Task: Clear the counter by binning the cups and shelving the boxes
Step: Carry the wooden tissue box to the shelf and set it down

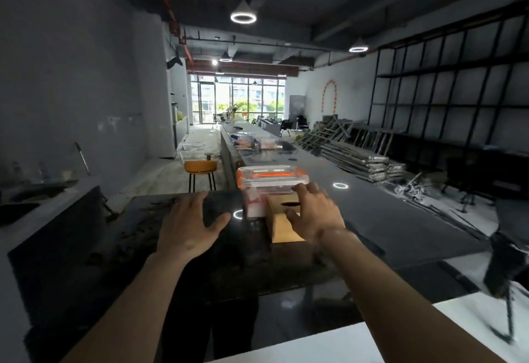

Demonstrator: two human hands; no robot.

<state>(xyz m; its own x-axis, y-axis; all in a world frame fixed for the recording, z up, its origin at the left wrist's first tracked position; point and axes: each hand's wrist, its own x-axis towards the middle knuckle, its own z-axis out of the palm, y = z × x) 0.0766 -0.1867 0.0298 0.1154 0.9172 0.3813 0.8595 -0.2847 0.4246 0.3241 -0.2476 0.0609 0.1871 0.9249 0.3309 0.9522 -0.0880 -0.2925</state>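
A clear plastic box with an orange-trimmed lid (272, 178) stands on the dark glossy counter (386, 214). Just in front of it sits a brown cardboard box (282, 226) with an oval slot in its top. My right hand (313, 215) reaches over the cardboard box, fingers spread, fingertips near the clear box's front edge, thumb at the cardboard top. My left hand (190, 226) hovers open above the counter, to the left of both boxes and apart from them. Neither hand grips anything. No cups show near my hands.
More clear containers (252, 141) lie farther down the long counter. An orange stool (200, 171) stands left of it. Black wall shelving (458, 90) fills the right side, with stacked metal frames (357, 156) on the floor below. A sink counter (34, 196) runs along the left.
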